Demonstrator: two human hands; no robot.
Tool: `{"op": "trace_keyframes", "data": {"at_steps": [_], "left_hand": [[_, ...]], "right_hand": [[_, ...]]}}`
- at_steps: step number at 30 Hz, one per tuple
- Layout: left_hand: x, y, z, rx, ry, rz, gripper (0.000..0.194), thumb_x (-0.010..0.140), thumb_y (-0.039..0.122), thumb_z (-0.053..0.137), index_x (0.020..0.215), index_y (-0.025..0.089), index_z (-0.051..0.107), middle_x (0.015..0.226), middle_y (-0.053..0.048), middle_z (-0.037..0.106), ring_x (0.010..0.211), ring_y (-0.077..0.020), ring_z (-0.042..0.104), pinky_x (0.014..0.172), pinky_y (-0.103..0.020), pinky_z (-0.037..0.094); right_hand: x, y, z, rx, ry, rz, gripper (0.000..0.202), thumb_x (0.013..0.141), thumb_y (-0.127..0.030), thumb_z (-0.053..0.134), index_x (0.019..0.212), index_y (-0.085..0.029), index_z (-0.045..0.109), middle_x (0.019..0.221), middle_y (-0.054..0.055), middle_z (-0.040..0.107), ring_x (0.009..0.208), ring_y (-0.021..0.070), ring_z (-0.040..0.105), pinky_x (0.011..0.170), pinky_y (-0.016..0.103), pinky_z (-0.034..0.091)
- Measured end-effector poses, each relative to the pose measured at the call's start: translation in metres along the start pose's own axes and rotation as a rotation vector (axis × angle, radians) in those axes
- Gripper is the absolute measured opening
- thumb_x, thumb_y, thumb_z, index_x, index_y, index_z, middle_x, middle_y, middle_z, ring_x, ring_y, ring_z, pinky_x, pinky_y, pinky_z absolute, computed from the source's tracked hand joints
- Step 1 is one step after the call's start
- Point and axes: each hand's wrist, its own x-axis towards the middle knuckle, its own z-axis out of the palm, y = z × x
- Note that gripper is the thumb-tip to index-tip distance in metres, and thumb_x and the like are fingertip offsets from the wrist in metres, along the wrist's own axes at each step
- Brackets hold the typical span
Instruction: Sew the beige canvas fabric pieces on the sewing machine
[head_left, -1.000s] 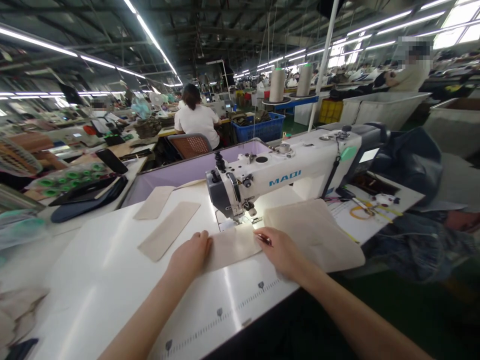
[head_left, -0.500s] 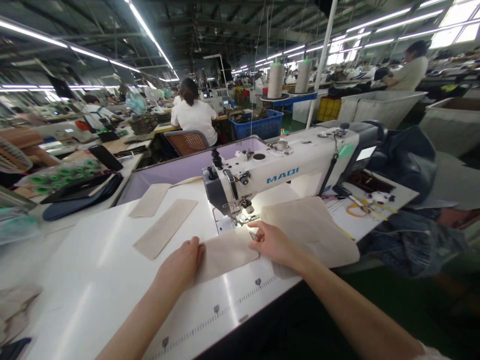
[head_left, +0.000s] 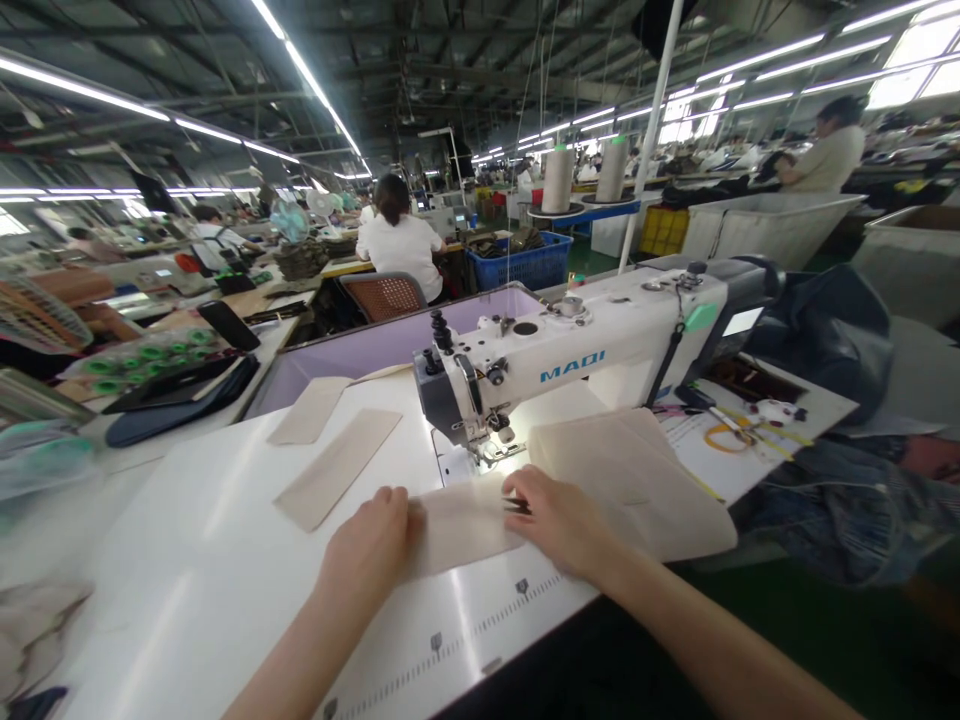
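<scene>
A beige strip of fabric [head_left: 465,527] lies flat on the white table just in front of the sewing machine [head_left: 592,345]. My left hand [head_left: 375,535] grips its left end, fingers curled at the edge. At the other end, my right hand [head_left: 559,520] is closed around small dark thread snips [head_left: 516,506], whose pointed blades lie over the cloth; their handles are hidden in the palm. Just behind the strip is the lit presser foot [head_left: 499,455]. A larger beige fabric panel [head_left: 630,480] spreads to the right, partly beneath my right forearm.
Two loose beige pieces, a long one [head_left: 339,470] and a shorter one [head_left: 309,410], lie left of the machine. Orange-handled scissors [head_left: 727,436] rest at the right. Behind stands a lilac bin [head_left: 337,355]; a co-worker in white [head_left: 401,245] sits beyond it.
My right hand has turned lower over the strip, and the dark snips' blades now show plainly. My left hand stays at the left end. The whole view has shifted slightly.
</scene>
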Motion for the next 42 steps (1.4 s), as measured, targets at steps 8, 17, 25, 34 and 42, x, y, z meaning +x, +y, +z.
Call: {"op": "trace_keyframes", "data": {"at_steps": [8, 17, 25, 34, 42], "left_hand": [[0.007, 0.049, 0.045, -0.089, 0.477, 0.61, 0.039, 0.1, 0.021, 0.051, 0.138, 0.016, 0.055, 0.138, -0.013, 0.062, 0.128, -0.0306, 0.054, 0.103, -0.045, 0.047], [0.021, 0.026, 0.044, -0.085, 0.474, 0.558, 0.033, 0.103, 0.025, 0.047, 0.133, 0.019, 0.061, 0.137, -0.009, 0.064, 0.125, -0.0273, 0.054, 0.099, -0.041, 0.048], [0.031, 0.027, 0.038, -0.086, 0.41, 0.571, 0.038, 0.101, 0.021, 0.049, 0.138, 0.02, 0.059, 0.141, -0.009, 0.062, 0.126, -0.0291, 0.053, 0.099, -0.044, 0.048], [0.031, 0.028, 0.038, -0.074, 0.419, 0.554, 0.039, 0.099, 0.021, 0.053, 0.137, 0.024, 0.059, 0.141, -0.006, 0.062, 0.124, -0.0297, 0.054, 0.097, -0.044, 0.048], [0.031, 0.028, 0.039, -0.068, 0.421, 0.578, 0.04, 0.102, 0.024, 0.049, 0.141, 0.025, 0.057, 0.142, -0.007, 0.061, 0.124, -0.0299, 0.054, 0.097, -0.045, 0.048]], "right_hand": [[0.001, 0.01, 0.01, -0.108, -0.02, -0.204, 0.013, 0.098, -0.02, 0.057, 0.1, -0.021, 0.069, 0.108, 0.002, 0.07, 0.096, 0.0193, 0.067, 0.081, 0.027, 0.046], [0.027, 0.009, 0.022, -0.04, 0.022, -0.249, 0.016, 0.097, -0.017, 0.058, 0.104, -0.022, 0.071, 0.115, 0.002, 0.072, 0.102, 0.0198, 0.068, 0.09, 0.027, 0.047], [0.028, 0.005, 0.021, -0.055, 0.039, -0.216, 0.018, 0.097, -0.017, 0.058, 0.108, -0.023, 0.071, 0.12, 0.0, 0.071, 0.103, 0.0204, 0.069, 0.089, 0.028, 0.049], [0.029, 0.005, 0.018, -0.042, 0.034, -0.212, 0.024, 0.095, -0.012, 0.057, 0.111, -0.022, 0.071, 0.123, 0.001, 0.071, 0.109, 0.0198, 0.067, 0.095, 0.027, 0.048], [0.027, 0.004, 0.019, -0.075, 0.029, -0.204, 0.028, 0.096, -0.014, 0.053, 0.117, -0.024, 0.069, 0.125, 0.002, 0.071, 0.109, 0.0206, 0.067, 0.093, 0.029, 0.049]]}}
